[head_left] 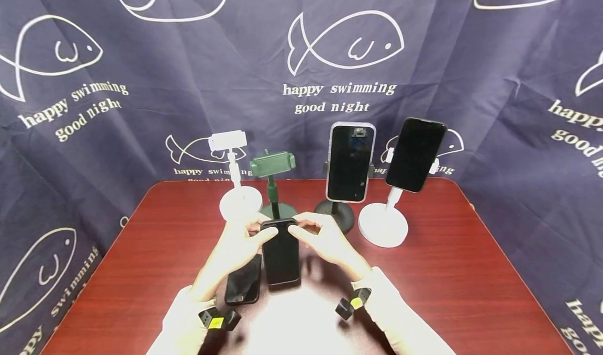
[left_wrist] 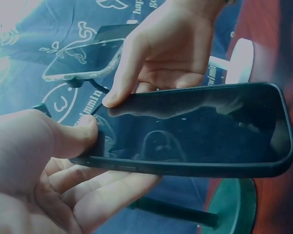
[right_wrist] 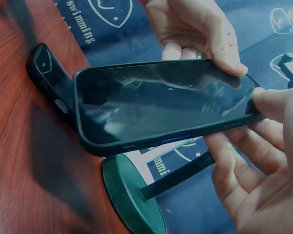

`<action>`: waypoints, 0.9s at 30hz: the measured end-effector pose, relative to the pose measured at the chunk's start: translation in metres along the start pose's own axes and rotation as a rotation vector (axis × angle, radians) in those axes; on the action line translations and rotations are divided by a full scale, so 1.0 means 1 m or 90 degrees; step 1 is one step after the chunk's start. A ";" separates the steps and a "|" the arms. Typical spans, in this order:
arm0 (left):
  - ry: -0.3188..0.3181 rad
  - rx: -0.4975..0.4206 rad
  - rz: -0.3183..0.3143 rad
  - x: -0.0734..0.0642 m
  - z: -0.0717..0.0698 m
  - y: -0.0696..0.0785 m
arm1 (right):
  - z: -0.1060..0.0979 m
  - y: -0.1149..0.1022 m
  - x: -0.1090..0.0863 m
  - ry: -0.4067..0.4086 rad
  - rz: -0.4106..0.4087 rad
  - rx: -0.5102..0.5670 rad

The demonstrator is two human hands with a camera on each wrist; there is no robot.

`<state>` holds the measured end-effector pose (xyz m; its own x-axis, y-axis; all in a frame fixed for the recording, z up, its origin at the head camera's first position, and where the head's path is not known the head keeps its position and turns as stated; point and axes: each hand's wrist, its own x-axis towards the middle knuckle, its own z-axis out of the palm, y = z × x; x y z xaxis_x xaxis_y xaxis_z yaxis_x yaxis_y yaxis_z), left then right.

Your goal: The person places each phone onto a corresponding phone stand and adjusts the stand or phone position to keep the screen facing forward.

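A black-cased smartphone (head_left: pixel 281 255) is held up near the middle of the table, screen toward me. My left hand (head_left: pixel 242 242) grips its upper left corner, thumb on the screen and fingers behind, as the left wrist view shows. At the opposite upper corner my right hand (head_left: pixel 325 237) grips it the same way. Just behind the phone stands a green phone stand (head_left: pixel 273 164) with its holder bare; its round base (right_wrist: pixel 132 195) shows in the right wrist view. Another black phone (head_left: pixel 243 281) lies on the table by my left forearm.
To the left rear is a white phone stand (head_left: pixel 240 203) holding nothing. Right of centre, a dark stand (head_left: pixel 341 219) bears a phone in a pale case (head_left: pixel 350 161). A white stand (head_left: pixel 383 226) farther right carries a tilted black phone (head_left: pixel 416 153). A fish-print curtain (head_left: pixel 264 56) hangs behind.
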<state>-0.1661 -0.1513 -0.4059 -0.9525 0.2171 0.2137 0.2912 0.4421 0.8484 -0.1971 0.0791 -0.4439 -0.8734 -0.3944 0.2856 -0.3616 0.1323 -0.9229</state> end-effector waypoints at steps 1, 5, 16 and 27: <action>0.007 0.007 -0.004 0.000 -0.002 0.001 | 0.001 -0.001 0.000 -0.007 0.005 -0.002; 0.045 0.041 -0.022 -0.002 -0.012 0.006 | 0.003 0.000 -0.001 -0.074 0.010 -0.036; 0.159 0.066 -0.031 -0.004 -0.048 0.013 | 0.011 0.003 -0.006 -0.157 0.013 -0.066; 0.109 -0.051 -0.031 -0.006 -0.046 0.018 | 0.014 -0.009 -0.008 -0.166 -0.003 -0.076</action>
<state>-0.1592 -0.1845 -0.3694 -0.9688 0.0428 0.2441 0.2420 0.3758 0.8946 -0.1819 0.0681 -0.4418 -0.7640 -0.6136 0.1996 -0.4151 0.2306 -0.8801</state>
